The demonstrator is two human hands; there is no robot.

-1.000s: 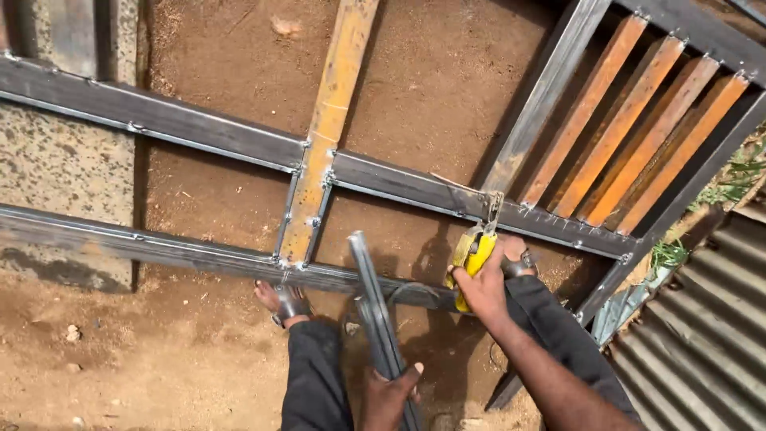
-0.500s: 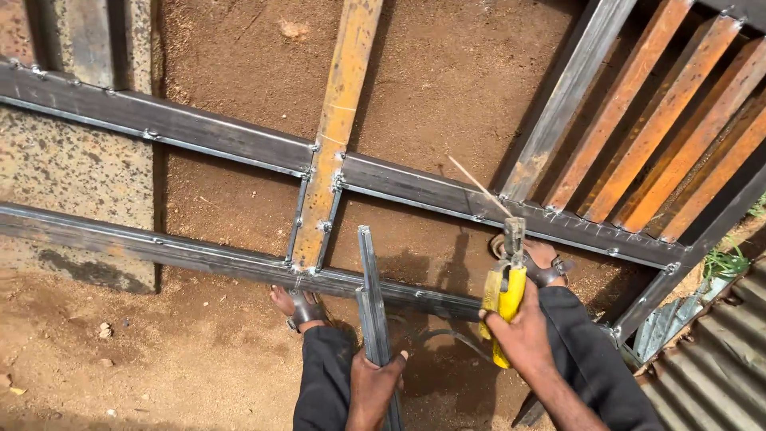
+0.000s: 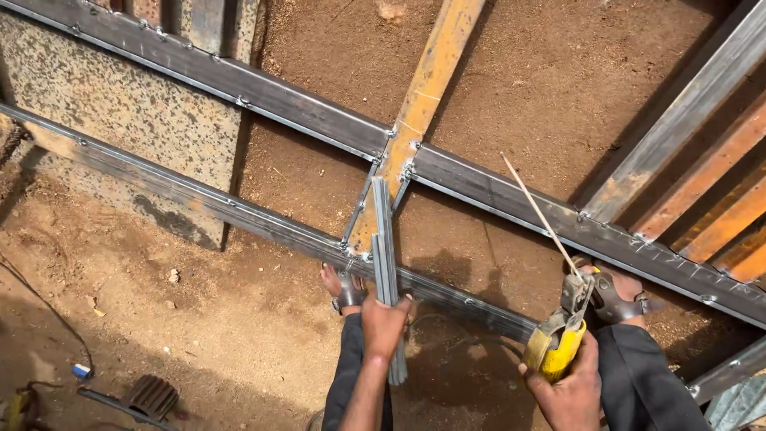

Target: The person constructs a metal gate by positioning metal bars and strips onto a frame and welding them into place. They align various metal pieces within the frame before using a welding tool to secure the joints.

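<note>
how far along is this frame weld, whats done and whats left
Done: the rails and the orange upright show weld beads at the joints. In hand: the left hand holds a grey bar by the upright, apart from the frame; the right hand holds a yellow holder with its rod raised. Left: likely welding that bar on.

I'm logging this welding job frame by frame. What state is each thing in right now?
left hand: gripping the grey steel bar, held up over the frame
right hand: gripping the yellow electrode holder
welding rod: clamped in holder, tip in air
steel frame: lying flat on dirt
</note>
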